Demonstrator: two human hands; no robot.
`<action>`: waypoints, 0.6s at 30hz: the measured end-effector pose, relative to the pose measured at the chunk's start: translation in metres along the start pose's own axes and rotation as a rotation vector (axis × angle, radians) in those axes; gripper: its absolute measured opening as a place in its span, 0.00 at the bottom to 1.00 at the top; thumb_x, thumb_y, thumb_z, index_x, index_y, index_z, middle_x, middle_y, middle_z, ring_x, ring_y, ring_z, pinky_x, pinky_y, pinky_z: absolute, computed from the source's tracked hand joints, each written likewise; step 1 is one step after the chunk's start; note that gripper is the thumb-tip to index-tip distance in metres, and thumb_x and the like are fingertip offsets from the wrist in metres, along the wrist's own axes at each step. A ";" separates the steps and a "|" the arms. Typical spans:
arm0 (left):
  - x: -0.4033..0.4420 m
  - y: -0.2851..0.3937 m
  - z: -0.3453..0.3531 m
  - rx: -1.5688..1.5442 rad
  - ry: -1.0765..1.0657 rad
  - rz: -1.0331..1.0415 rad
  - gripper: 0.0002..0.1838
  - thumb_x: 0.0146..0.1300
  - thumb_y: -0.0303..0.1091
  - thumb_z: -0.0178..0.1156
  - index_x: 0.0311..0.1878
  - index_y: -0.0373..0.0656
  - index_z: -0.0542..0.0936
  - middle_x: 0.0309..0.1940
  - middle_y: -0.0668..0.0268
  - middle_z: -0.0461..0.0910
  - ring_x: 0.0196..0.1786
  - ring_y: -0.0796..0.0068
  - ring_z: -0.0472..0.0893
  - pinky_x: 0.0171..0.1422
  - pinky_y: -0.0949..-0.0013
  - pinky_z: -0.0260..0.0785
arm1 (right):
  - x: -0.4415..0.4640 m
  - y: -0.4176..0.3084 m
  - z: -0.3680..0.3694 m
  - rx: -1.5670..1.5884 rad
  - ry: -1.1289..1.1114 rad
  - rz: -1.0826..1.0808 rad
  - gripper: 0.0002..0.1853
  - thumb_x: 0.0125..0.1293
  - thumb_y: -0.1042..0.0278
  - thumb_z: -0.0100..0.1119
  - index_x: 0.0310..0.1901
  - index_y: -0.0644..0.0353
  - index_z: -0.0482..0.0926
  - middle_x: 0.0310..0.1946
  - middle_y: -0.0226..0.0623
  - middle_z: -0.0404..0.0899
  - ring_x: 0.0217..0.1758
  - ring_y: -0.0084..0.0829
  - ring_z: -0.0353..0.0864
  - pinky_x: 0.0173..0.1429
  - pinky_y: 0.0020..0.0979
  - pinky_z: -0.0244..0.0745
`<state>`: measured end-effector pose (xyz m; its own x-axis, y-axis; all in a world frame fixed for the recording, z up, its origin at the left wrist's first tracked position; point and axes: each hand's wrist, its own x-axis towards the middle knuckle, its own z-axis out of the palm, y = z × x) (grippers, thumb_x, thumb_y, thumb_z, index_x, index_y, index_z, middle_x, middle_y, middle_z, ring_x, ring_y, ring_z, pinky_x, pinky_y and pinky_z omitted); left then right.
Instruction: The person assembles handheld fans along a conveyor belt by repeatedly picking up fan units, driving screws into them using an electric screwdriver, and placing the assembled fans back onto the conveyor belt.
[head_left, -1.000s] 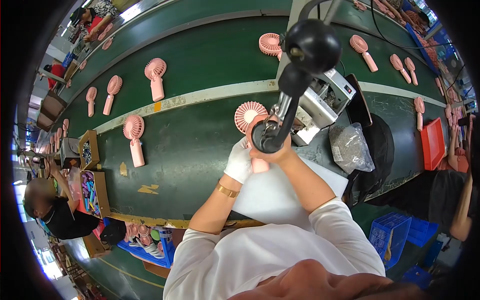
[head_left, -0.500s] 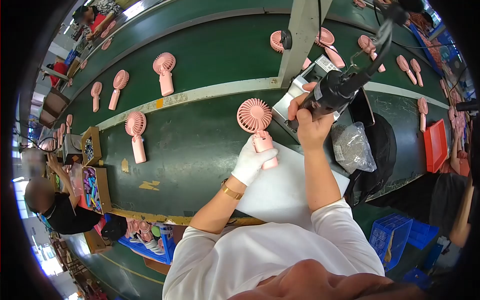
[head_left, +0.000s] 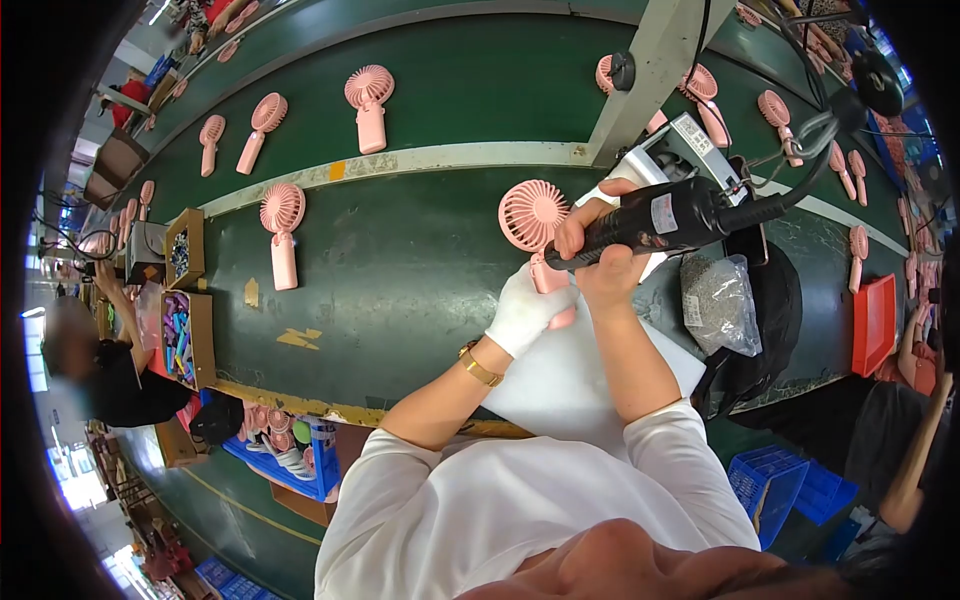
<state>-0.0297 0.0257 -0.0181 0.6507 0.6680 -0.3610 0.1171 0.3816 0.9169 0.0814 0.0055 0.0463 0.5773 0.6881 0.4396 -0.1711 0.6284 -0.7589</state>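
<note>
My left hand (head_left: 528, 312), in a white glove, is closed around the handle of a pink handheld fan (head_left: 533, 214) above a white foam sheet (head_left: 560, 385). Bare and wrapped round a black electric screwdriver (head_left: 650, 218), my right hand (head_left: 610, 270) tilts the tool so that its tip end points left at the fan's neck. The tool partly covers the top of the handle, and whether the bit touches it I cannot tell. Behind the screwdriver stands a silver metal box (head_left: 697, 140) with a label.
Several pink fans (head_left: 370, 115) lie on the green conveyor (head_left: 470, 90) beyond a pale rail. A grey post (head_left: 645, 80) rises near the metal box. To the right are a clear bag (head_left: 720, 305) and a red tray (head_left: 874, 325). A co-worker (head_left: 130, 375) is at the left.
The screwdriver has swung from steep to nearly level, its tip now over the fan's neck. My right hand moved down-left with it. The camera view has shifted slightly.
</note>
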 end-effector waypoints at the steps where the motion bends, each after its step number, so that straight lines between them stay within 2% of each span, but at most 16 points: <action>1: 0.000 0.001 0.000 0.028 0.004 0.003 0.18 0.49 0.35 0.68 0.40 0.37 0.75 0.32 0.67 0.80 0.32 0.80 0.78 0.39 0.73 0.72 | -0.001 0.001 0.000 -0.001 0.002 -0.006 0.43 0.51 0.33 0.66 0.56 0.59 0.61 0.21 0.35 0.70 0.20 0.24 0.68 0.26 0.26 0.65; 4: -0.003 0.007 0.002 0.058 0.019 0.027 0.18 0.51 0.37 0.66 0.41 0.37 0.75 0.33 0.66 0.80 0.33 0.79 0.79 0.39 0.72 0.72 | -0.001 0.007 0.000 0.003 0.009 0.001 0.42 0.51 0.34 0.67 0.55 0.58 0.61 0.21 0.36 0.70 0.20 0.25 0.68 0.26 0.27 0.65; 7: -0.004 0.008 0.002 0.159 0.026 0.018 0.19 0.52 0.39 0.66 0.43 0.37 0.75 0.34 0.66 0.81 0.35 0.78 0.80 0.41 0.72 0.72 | -0.003 0.014 0.000 0.100 0.008 -0.002 0.41 0.52 0.38 0.68 0.51 0.65 0.61 0.22 0.35 0.72 0.22 0.25 0.72 0.27 0.24 0.68; 13: -0.002 0.006 0.001 0.121 0.031 0.024 0.23 0.53 0.42 0.67 0.46 0.37 0.75 0.38 0.65 0.81 0.40 0.79 0.80 0.46 0.72 0.72 | -0.008 0.026 -0.003 0.121 -0.004 -0.013 0.39 0.52 0.40 0.70 0.51 0.64 0.61 0.22 0.36 0.72 0.23 0.25 0.72 0.27 0.24 0.68; 16: 0.005 -0.010 -0.003 0.053 0.009 0.036 0.22 0.53 0.40 0.67 0.48 0.38 0.74 0.39 0.65 0.80 0.39 0.78 0.79 0.46 0.73 0.72 | -0.008 0.026 0.000 0.104 -0.005 -0.015 0.40 0.53 0.41 0.70 0.52 0.64 0.62 0.23 0.36 0.73 0.24 0.25 0.72 0.27 0.24 0.67; 18: -0.002 -0.014 0.001 -0.112 -0.006 0.055 0.22 0.53 0.36 0.67 0.49 0.39 0.73 0.38 0.66 0.79 0.38 0.78 0.79 0.45 0.73 0.72 | -0.011 0.018 -0.001 0.023 0.054 0.010 0.39 0.53 0.40 0.69 0.51 0.64 0.62 0.23 0.36 0.73 0.24 0.24 0.72 0.27 0.24 0.68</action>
<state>-0.0321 0.0181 -0.0298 0.6583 0.6862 -0.3093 -0.0036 0.4138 0.9104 0.0727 0.0095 0.0273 0.6180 0.6739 0.4049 -0.1951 0.6303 -0.7514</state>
